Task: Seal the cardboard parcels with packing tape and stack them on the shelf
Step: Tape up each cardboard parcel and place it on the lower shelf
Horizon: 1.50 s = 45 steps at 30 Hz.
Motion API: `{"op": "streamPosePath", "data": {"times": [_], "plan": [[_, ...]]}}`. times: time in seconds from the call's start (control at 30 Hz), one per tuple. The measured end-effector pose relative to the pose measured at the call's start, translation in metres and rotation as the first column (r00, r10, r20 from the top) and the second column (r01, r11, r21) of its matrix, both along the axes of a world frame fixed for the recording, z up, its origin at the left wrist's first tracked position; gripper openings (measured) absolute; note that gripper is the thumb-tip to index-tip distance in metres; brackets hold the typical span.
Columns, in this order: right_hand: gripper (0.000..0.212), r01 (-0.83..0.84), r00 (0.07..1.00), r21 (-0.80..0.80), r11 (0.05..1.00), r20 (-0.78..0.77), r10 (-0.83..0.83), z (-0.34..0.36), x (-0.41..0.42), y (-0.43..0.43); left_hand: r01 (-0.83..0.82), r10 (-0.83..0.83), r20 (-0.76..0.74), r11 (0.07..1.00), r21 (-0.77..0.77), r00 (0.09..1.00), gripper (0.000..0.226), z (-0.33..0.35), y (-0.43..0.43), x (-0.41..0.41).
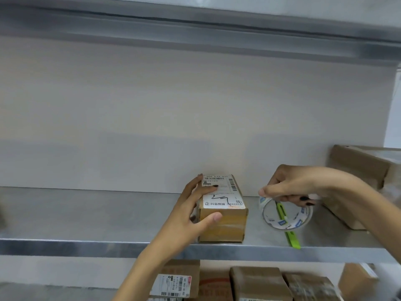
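Note:
A small cardboard parcel (pixel 225 222) with white shipping labels on top stands on the metal shelf (pixel 86 216) near its front edge. My left hand (pixel 193 211) grips its left side, fingers over the top label and thumb on the front face. To its right, my right hand (pixel 303 185) holds a roll of clear packing tape (pixel 286 216) upright on the shelf, thumb and fingers pinching the top of the roll. A green utility knife (pixel 290 233) lies on the shelf, running through the roll's opening toward the front edge.
A larger brown box (pixel 358 170) sits at the shelf's right end, behind my right wrist. Several cardboard parcels (pixel 260 283) with labels fill the lower shelf. Another shelf board (pixel 195 22) spans overhead. The shelf's left half is bare metal.

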State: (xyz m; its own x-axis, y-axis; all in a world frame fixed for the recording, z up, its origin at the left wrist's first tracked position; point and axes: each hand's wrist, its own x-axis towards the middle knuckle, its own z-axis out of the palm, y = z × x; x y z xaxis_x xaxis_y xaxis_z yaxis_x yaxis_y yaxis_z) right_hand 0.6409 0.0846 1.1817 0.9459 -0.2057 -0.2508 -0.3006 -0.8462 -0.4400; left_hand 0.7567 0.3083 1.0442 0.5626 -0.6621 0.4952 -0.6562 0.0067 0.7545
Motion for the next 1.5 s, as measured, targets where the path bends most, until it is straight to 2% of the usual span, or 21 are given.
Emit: {"op": "streamPosePath", "data": {"times": [0.1, 0.17, 0.23, 0.3, 0.37, 0.43, 0.5, 0.63, 0.73, 0.8, 0.87, 0.93, 1.0, 1.1, 1.2, 1.27, 1.37, 1.5], "plan": [[0.046, 0.012, 0.999, 0.018, 1.0, -0.042, -0.011, -0.001, 0.005, 0.0, -0.092, 0.09, 0.055, 0.995, 0.031, 0.994, 0.058, -0.003, -0.001, 0.004], [0.045, 0.007, 0.997, 0.022, 1.0, -0.076, -0.005, -0.002, 0.008, 0.001, -0.141, 0.134, 0.183, 0.99, 0.027, 0.974, 0.051, -0.001, 0.001, 0.004], [0.045, 0.003, 0.996, 0.015, 1.0, -0.093, -0.001, -0.004, 0.011, 0.0, -0.116, 0.103, 0.299, 0.993, 0.025, 0.949, 0.043, -0.001, 0.006, 0.007], [0.045, -0.004, 0.994, 0.023, 1.0, -0.111, 0.007, -0.006, 0.013, 0.0, -0.091, 0.065, 0.347, 0.994, 0.06, 0.936, 0.041, -0.001, 0.012, 0.011], [0.045, -0.017, 0.992, 0.035, 0.999, -0.127, 0.022, -0.009, 0.016, 0.002, -0.174, 0.113, 0.496, 0.982, 0.078, 0.861, 0.04, 0.004, 0.017, 0.015], [0.044, -0.035, 0.99, 0.018, 0.999, -0.137, 0.037, -0.012, 0.02, 0.005, -0.297, 0.142, 0.687, 0.948, 0.112, 0.713, 0.044, 0.02, 0.015, 0.01], [0.043, -0.041, 0.99, -0.006, 0.999, -0.132, 0.04, -0.014, 0.024, 0.008, -0.37, 0.083, 0.728, 0.896, 0.244, 0.681, 0.062, 0.039, 0.007, 0.001], [0.037, -0.025, 0.994, -0.055, 0.998, -0.112, 0.019, -0.017, 0.029, 0.01, -0.288, -0.033, 0.63, 0.87, 0.4, 0.776, 0.079, 0.051, -0.022, -0.008], [0.041, -0.026, 0.995, -0.029, 0.999, -0.094, 0.023, -0.02, 0.028, 0.007, -0.317, -0.042, 0.65, 0.849, 0.423, 0.758, 0.074, 0.044, -0.03, -0.003], [0.049, -0.05, 0.999, 0.074, 0.996, -0.007, 0.051, -0.018, 0.022, 0.003, -0.276, 0.041, 0.589, 0.908, 0.314, 0.807, 0.072, 0.033, -0.024, 0.003], [0.054, -0.081, 0.985, 0.196, 0.977, 0.166, 0.048, -0.011, 0.013, 0.002, -0.196, 0.132, 0.407, 0.973, 0.12, 0.904, 0.068, 0.023, -0.016, 0.002], [0.056, -0.137, 0.947, 0.304, 0.943, 0.321, 0.034, 0.001, 0.005, 0.004, -0.188, 0.193, 0.209, 0.981, -0.044, 0.959, 0.065, 0.014, -0.011, -0.007], [0.06, -0.236, 0.92, 0.368, 0.899, 0.383, 0.084, 0.011, 0.002, 0.011, -0.202, 0.213, 0.073, 0.97, -0.135, 0.974, 0.063, 0.008, -0.007, -0.018], [0.046, -0.319, 0.88, 0.338, 0.886, 0.452, 0.145, 0.017, 0.004, 0.03, -0.205, 0.215, 0.072, 0.971, -0.12, 0.974, 0.062, 0.009, 0.005, -0.019], [0.051, -0.348, 0.849, 0.258, 0.901, 0.495, 0.186, 0.023, 0.016, 0.053, -0.215, 0.224, 0.127, 0.973, -0.082, 0.966, 0.056, 0.023, 0.013, -0.003], [0.048, -0.363, 0.84, 0.253, 0.897, 0.506, 0.197, 0.025, 0.025, 0.069, -0.193, 0.197, 0.068, 0.979, -0.063, 0.978, 0.06, 0.031, 0.012, 0.005], [0.052, -0.368, 0.86, 0.271, 0.89, 0.463, 0.214, 0.022, 0.036, 0.087, -0.072, 0.065, -0.081, 0.994, -0.086, 0.995, 0.057, 0.028, 0.009, 0.01], [0.055, -0.33, 0.895, 0.288, 0.899, 0.398, 0.201, 0.021, 0.042, 0.087, -0.067, 0.056, -0.076, 0.986, -0.154, 0.995, 0.056, 0.019, 0.012, 0.009]]}}
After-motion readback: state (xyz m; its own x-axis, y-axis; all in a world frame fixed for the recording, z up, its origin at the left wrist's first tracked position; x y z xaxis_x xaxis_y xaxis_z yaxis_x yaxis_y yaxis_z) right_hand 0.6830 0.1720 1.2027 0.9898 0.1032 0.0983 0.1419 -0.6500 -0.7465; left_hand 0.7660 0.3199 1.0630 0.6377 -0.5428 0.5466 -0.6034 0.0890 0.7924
